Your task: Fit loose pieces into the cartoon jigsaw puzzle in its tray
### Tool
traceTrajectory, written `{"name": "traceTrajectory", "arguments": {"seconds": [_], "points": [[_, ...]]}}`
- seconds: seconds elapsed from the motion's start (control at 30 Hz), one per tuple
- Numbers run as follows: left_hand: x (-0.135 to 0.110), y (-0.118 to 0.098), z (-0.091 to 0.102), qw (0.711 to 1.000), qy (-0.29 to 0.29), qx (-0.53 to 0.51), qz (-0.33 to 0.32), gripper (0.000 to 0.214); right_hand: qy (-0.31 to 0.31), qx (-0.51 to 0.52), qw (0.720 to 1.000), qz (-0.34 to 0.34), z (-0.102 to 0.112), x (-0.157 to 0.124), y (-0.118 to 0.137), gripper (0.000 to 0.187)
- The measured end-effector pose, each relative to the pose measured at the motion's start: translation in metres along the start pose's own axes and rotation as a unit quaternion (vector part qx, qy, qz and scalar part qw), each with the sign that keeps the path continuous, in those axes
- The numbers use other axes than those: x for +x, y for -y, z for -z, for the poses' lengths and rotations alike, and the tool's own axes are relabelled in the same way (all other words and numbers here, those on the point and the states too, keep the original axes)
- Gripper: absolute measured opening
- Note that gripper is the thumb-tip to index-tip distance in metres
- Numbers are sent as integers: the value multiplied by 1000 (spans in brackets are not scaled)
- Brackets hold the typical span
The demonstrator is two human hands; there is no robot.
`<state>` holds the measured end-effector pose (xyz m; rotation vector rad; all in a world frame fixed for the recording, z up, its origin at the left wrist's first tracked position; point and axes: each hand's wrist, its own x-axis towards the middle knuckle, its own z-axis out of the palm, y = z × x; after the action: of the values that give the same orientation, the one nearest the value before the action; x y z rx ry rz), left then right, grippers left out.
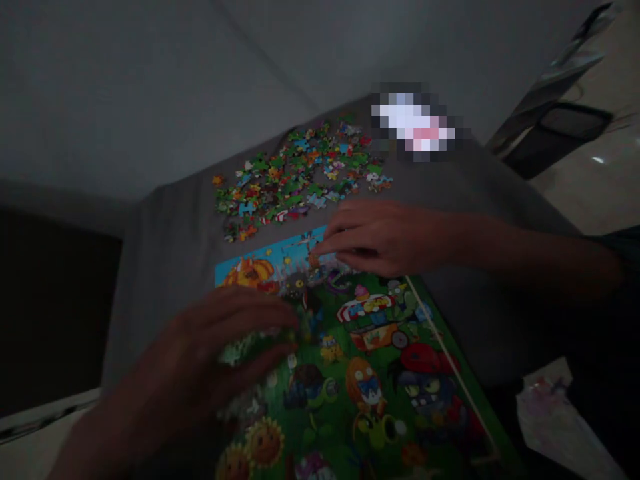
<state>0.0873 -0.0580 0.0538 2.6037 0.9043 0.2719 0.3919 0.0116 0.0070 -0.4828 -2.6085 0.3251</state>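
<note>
A colourful cartoon puzzle board (320, 373) with plant and zombie characters lies in front of me. My left hand (200, 353) hovers over its left side, blurred by motion. Its thumb and fingers come close together near a dim greenish patch, and I cannot make out whether a piece is between them. Across the board's top edge reaches my right hand (385, 237). Its fingers are stretched out and somewhat apart, the index fingertip touching the picture near the blue sky strip. Beyond the board, loose jigsaw pieces (300, 170) lie in a spread-out pile.
Everything rests on a grey cloth-like surface (175, 233) against a pale wall (150, 87). A bright pixelated patch (415, 127) sits at the far right corner. A crumpled pale packet (560, 413) is at lower right, and a dark chair-like object (560, 130) stands on the right.
</note>
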Motion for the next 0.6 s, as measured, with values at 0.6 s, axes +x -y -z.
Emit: {"name": "traceTrajectory", "arguments": {"seconds": [0.6], "points": [[-46, -86, -57, 997, 40, -5, -72, 36, 24, -32, 999, 14, -4, -1, -10, 36]]}}
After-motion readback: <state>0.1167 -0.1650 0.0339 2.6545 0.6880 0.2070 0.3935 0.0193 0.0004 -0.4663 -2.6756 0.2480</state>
